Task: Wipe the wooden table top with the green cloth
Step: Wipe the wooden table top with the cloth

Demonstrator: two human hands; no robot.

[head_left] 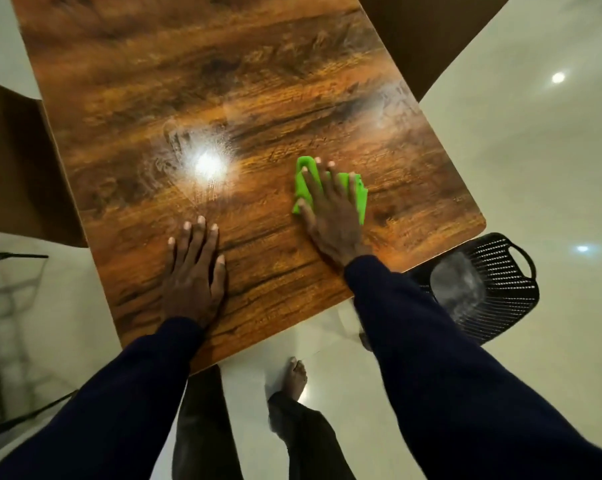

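Cloth (359,201): small, bright green, folded into a pad. It lies flat on the table top (223,81), right of centre and toward the near edge. Judged soft, light and limp, so likely to bunch if pinched; best driven with a flat palm over its middle. Right hand (330,211) lies so: fingers straight, slightly spread, pressing it down. Left hand (194,271) rests flat on bare wood, apart from the cloth, fingers straight and nearly together, holding nothing.
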